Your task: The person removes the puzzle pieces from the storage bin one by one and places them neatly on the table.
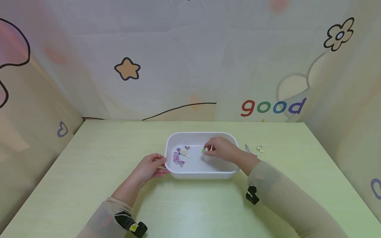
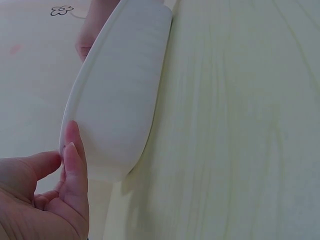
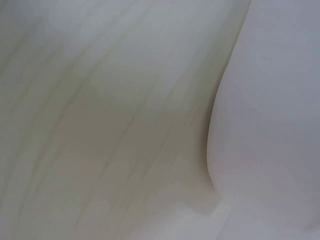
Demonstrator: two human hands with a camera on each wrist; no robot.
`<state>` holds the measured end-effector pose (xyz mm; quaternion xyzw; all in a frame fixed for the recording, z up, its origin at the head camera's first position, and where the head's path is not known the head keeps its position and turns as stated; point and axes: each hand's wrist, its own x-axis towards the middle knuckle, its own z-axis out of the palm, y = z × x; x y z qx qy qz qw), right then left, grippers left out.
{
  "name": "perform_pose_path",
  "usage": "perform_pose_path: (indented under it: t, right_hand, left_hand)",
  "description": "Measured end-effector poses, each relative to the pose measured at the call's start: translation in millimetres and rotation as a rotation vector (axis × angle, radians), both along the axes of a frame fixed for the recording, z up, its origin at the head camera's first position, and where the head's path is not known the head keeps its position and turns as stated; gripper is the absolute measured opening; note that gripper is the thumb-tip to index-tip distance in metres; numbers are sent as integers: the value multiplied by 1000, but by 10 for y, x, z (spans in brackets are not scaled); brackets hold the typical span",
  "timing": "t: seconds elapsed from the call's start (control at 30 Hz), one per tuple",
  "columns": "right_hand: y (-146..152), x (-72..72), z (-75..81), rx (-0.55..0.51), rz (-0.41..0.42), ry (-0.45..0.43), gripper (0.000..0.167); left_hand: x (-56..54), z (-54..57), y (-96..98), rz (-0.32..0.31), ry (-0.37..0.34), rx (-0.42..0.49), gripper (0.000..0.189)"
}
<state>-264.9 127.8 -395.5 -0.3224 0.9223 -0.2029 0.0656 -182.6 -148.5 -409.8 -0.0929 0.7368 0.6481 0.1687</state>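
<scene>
A white rectangular tray with raised walls sits on the table. My left hand pinches its left rim; in the left wrist view the thumb is on one side of the tray's edge and the fingers on the other. Inside the tray, my right hand pinches a small light green piece between thumb and fingers, above the bottom. Several small flat colourful cutouts, pink, purple and cream, lie at the tray's left end. In the right wrist view only the tray's outer wall and the tabletop show.
Right of the tray, a thin purple cutout and a small cream cutout lie on the pale green-yellow table. A printed cloth backdrop stands behind the table and along both sides.
</scene>
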Motion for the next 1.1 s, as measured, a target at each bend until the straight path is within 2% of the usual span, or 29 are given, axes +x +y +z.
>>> perform_pose_path:
  t: [0.2, 0.33, 0.53, 0.77, 1.1]
  right_hand:
    - [113, 30, 58, -45, -30, 12, 21]
    - [182, 60, 106, -57, -53, -19, 19]
    - [309, 85, 171, -63, -68, -45, 18]
    - [459, 136, 268, -39, -129, -86, 22]
    - [675, 190, 335, -42, -159, -86, 26]
  left_hand:
    - [-2, -2, -7, -2, 5, 4, 25]
    - [-5, -10, -15, 7, -4, -12, 24]
    - [-16, -27, -20, 6, 1, -13, 24]
    - [-13, -20, -3, -14, 18, 10, 28]
    - [3, -22, -8, -8, 16, 8, 27]
